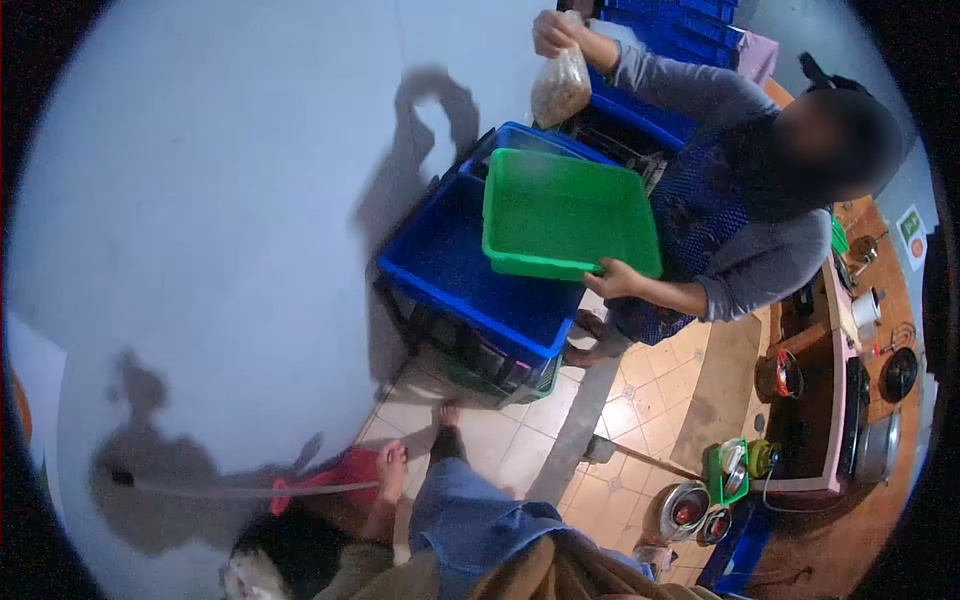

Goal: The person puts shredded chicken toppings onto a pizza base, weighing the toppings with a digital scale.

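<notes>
Neither my left hand nor my right hand can be made out. At the bottom, brown and blue clothing (pixel 475 520) shows below my viewpoint. Facing me, a co-worker in a grey long-sleeved top (pixel 765 255) holds up a clear plastic bag (pixel 562 90) with pale contents in one hand. The co-worker's other hand grips the near edge of an empty green tray (pixel 570 215), tilted over a large blue crate (pixel 450 255). By a red item (pixel 335 485) at lower left is bare skin of a hand or foot, whose I cannot tell.
Stacked blue crates (pixel 680 30) stand behind the co-worker. Along the right runs a wooden counter (pixel 900 300) with a black pan and a metal pot (pixel 878 448). Metal bowls (pixel 685 510) and a small green basket (pixel 733 470) sit low at right. Dark and white shapes fill the lower left.
</notes>
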The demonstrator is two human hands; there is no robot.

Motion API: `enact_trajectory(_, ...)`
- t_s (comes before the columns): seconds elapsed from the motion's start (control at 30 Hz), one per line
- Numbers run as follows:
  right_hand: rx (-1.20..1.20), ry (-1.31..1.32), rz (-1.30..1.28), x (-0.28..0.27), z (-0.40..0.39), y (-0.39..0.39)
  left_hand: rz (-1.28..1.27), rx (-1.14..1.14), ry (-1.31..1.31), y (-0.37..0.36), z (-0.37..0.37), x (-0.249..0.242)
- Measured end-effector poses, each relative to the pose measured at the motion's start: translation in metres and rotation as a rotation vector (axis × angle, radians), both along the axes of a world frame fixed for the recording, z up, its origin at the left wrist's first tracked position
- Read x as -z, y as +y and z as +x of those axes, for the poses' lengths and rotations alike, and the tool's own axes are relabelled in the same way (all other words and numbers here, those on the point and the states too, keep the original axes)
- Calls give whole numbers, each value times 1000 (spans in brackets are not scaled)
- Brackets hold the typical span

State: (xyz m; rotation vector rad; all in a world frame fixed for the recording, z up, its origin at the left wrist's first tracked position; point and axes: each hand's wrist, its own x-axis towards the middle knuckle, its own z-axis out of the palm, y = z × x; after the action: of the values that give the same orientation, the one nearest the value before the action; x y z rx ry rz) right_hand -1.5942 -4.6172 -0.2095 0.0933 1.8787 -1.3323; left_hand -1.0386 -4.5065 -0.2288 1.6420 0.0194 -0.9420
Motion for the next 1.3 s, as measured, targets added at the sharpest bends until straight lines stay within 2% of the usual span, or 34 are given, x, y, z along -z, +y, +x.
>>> enact_trajectory(0.07,29,15,13,0,17,-20,-129,-80,-103,-80,25,-31)
enact_trajectory(0.13,75,45,15,-8,36,-42,-403,8,-274,-166,57,-71)
enact_trajectory(0.23,134,86,40,-28,71,-71,-452,168,-315,-271,99,-145)
enact_trajectory(0.3,173,112,60,-40,91,-86,-464,241,-268,-329,121,-173)
enact_trajectory(0.47,245,184,99,-70,124,-115,-461,430,-197,-426,143,-170)
enact_trajectory(0.57,288,219,122,-87,138,-131,-487,464,-2,-445,141,-169)
enact_trajectory(0.77,350,264,168,-106,161,-153,-522,525,192,-452,136,-170)
enact_trajectory(0.97,380,288,228,-109,180,-168,-364,655,302,-456,134,-171)
enact_trajectory(1.1,392,278,209,-103,186,-168,-446,625,516,-435,116,-172)
enact_trajectory(1.23,394,254,189,-93,182,-162,-325,802,719,-423,116,-195)
enact_trajectory(1.3,395,252,181,-91,177,-160,-377,934,592,-410,101,-178)
